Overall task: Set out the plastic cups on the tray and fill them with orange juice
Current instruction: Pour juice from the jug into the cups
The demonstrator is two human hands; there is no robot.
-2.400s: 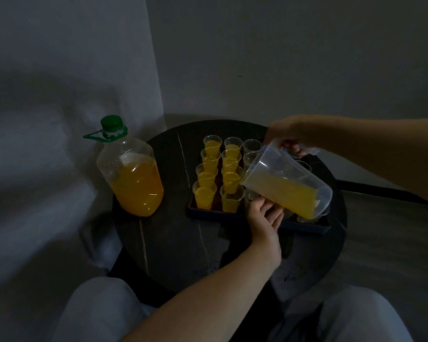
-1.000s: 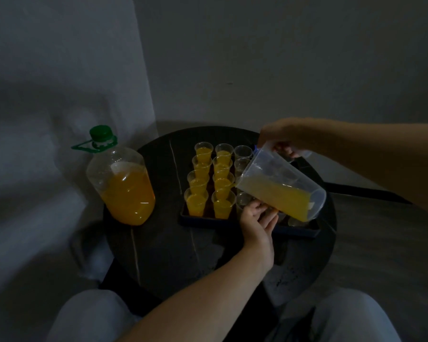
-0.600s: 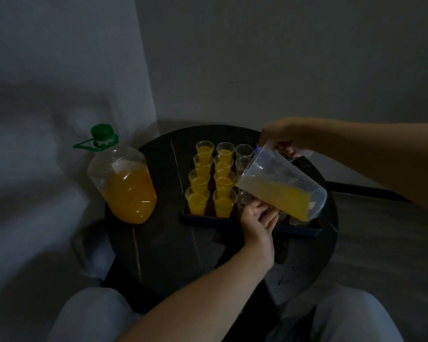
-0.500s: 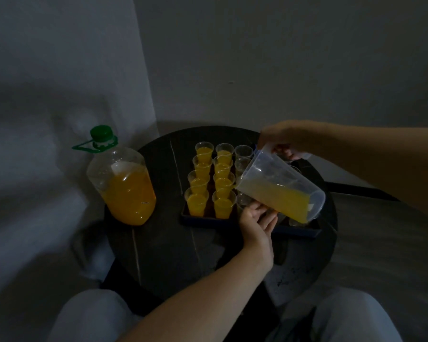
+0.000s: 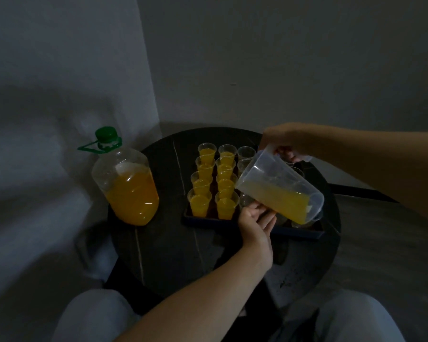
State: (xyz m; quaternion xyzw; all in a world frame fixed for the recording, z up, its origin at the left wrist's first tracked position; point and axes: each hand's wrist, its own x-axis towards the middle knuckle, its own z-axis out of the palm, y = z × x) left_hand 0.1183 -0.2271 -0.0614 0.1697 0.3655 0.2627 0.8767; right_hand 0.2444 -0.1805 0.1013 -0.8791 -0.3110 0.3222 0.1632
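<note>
Now a clear jug (image 5: 279, 191) of orange juice is gripped at its handle by the right hand (image 5: 286, 141) and tilted, spout low and leftward, over the third column of cups. An empty cup (image 5: 245, 200) at the near tray (image 5: 297, 233) edge is steadied by the left hand (image 5: 256, 219), fingers curled round it, directly beneath the spout. Two left columns are judged already filled.

Round dark table (image 5: 173, 248): juice bottle (image 5: 127, 183) left, cup tray (image 5: 297, 233) right.

Clear plastic cups (image 5: 200, 201), frosted plastic jug (image 5: 278, 186) — glossy clear bottle (image 5: 126, 183), dark stone-look tabletop (image 5: 163, 245)
</note>
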